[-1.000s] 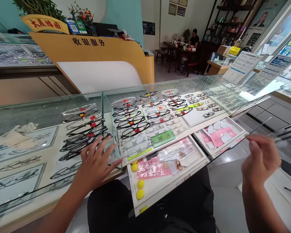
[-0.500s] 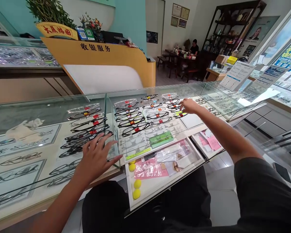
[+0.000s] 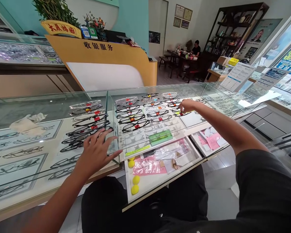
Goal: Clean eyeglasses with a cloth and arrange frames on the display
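My left hand is open, its fingers spread over the glass top of the display case near the upright divider. Seen through the glass beyond its fingertips is a column of dark eyeglasses with red tags. Farther right, my right hand reaches down among the rows, with its fingers bent and pinched at a pair of eyeglasses with a yellow-green tag. The thumb is mostly hidden. Left of that hand lie more tagged eyeglasses and a column of black frames.
An open drawer over my lap holds plastic bags, a pink packet and yellow discs. A green case lies in the display. A cream cloth sits at left. A person sits at a far table.
The camera view has shifted slightly. My right hand's fingers have dipped lower to the eyeglasses with the yellow-green tag. My left hand stays spread at about the same place.
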Available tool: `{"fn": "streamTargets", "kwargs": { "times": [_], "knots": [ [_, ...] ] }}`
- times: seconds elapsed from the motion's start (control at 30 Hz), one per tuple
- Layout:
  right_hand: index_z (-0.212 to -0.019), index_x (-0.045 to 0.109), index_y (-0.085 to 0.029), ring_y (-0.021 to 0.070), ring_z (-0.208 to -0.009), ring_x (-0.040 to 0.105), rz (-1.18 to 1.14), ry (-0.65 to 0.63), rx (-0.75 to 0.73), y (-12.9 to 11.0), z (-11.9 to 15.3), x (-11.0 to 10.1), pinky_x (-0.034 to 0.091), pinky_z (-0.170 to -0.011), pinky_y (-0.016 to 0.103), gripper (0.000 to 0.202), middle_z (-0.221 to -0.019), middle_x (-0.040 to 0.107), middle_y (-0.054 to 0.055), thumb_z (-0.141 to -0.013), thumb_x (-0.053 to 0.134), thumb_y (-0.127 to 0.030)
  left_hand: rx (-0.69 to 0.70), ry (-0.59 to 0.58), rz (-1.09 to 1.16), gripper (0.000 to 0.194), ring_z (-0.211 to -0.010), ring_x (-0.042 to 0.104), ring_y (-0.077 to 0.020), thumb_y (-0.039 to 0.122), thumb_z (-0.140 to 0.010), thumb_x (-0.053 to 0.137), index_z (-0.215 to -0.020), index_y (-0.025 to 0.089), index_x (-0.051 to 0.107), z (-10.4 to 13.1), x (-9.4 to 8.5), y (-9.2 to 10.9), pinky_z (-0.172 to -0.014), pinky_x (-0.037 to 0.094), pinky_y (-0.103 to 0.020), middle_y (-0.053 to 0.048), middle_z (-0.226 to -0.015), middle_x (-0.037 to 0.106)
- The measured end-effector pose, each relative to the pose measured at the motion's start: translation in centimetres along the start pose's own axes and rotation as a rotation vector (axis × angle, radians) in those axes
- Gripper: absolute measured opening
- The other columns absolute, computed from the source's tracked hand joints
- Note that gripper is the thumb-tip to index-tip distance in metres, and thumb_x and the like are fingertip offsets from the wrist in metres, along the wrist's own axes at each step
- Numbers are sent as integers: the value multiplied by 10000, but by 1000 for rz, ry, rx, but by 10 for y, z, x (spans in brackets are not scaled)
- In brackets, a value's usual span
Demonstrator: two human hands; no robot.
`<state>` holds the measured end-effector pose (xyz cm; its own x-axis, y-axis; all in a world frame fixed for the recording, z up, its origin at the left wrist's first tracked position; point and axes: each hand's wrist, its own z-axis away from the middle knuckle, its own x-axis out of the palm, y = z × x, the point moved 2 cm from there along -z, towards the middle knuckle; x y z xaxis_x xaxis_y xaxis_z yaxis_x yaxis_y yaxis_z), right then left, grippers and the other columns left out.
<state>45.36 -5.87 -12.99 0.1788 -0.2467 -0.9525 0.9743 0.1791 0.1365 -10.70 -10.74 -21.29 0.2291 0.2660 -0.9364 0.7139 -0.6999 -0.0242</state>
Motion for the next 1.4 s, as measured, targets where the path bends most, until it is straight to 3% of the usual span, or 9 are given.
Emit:
{"fn": "streamTargets", "kwargs": {
  "times": [0.1, 0.3, 0.53, 0.73, 0.9, 1.03, 1.2, 1.3, 1.4],
  "knots": [
    [-947, 919, -282, 347, -1288, 672, -8, 31, -7, 2, 6, 2, 534, -975, 387, 156, -1371, 821, 15, -801, 876, -315, -7, -11, 10, 865, -1626, 364, -477, 802, -1054, 294, -1397, 131, 717, 0, 1, 0, -1287, 234, -682, -284, -1673, 520],
    [-1032, 912, -241, 342, -1179, 670, -21, 96, -8, 5, 20, 7, 497, -987, 398, 394, -1192, 852, 101, -849, 872, -588, -19, -24, -18, 873, -1636, 350, -456, 811, -1048, 272, -1411, 151, 713, 0, 4, -1, -1296, 224, -660, -271, -1687, 513],
    [-1032, 895, -236, 339, -1192, 627, -9, 134, 1, 0, 34, 14, 439, -994, 423, 220, -1275, 824, 87, -928, 795, -403, -20, -11, -43, 879, -1628, 354, -451, 794, -1062, 236, -1411, 139, 707, -1, 0, 4, -1293, 219, -657, -269, -1673, 527],
    [-983, 885, -225, 359, -1185, 599, -23, 156, 45, 0, 59, 19, 410, -1010, 457, 209, -1247, 824, 122, -937, 782, -401, -16, -2, -44, 936, -1613, 372, -461, 829, -1047, 189, -1387, 140, 723, -1, -1, 6, -1271, 238, -665, -275, -1656, 537],
    [-995, 890, -218, 362, -1178, 618, -75, 157, 61, -3, 101, 10, 416, -1005, 450, 227, -1208, 833, 126, -951, 780, -412, 7, 21, -42, 890, -1599, 377, -477, 795, -1068, 210, -1373, 126, 712, 0, -2, 7, -1247, 266, -674, -280, -1647, 529],
    [-1054, 882, -241, 267, -1036, 709, -270, 61, -103, -21, 151, 1, 476, -907, 352, 208, -1187, 837, 66, -955, 762, -380, 52, 102, -5, 773, -1613, 369, -488, 721, -1082, 332, -1460, 104, 605, 2, -4, 9, -1265, 295, -653, -301, -1663, 492],
    [-1065, 871, -227, 227, -961, 720, -458, -222, -263, -65, 188, 22, 471, -831, 318, 225, -1137, 826, 70, -947, 774, -393, 318, 98, 9, 466, -1563, 512, -383, 457, -1088, 572, -1514, 275, 532, -15, -9, 64, -1230, 404, -563, -179, -1656, 576],
    [-1080, 872, -218, 214, -955, 713, -373, -336, -210, -83, 182, 50, 454, -801, 304, 209, -1145, 820, 66, -907, 800, -309, 535, 81, 12, 374, -1500, 582, -362, 374, -1085, 581, -1428, 239, 646, -44, -8, 121, -1183, 444, -501, -179, -1601, 635],
    [-1062, 882, -231, 222, -991, 716, -303, -379, -167, -87, 162, 81, 446, -799, 298, 194, -1170, 820, 64, -891, 808, -284, 607, -13, -4, 468, -1526, 549, -363, 363, -1082, 573, -1516, 194, 619, -82, 1, 164, -1216, 419, -492, -185, -1635, 605]
  ]
}}
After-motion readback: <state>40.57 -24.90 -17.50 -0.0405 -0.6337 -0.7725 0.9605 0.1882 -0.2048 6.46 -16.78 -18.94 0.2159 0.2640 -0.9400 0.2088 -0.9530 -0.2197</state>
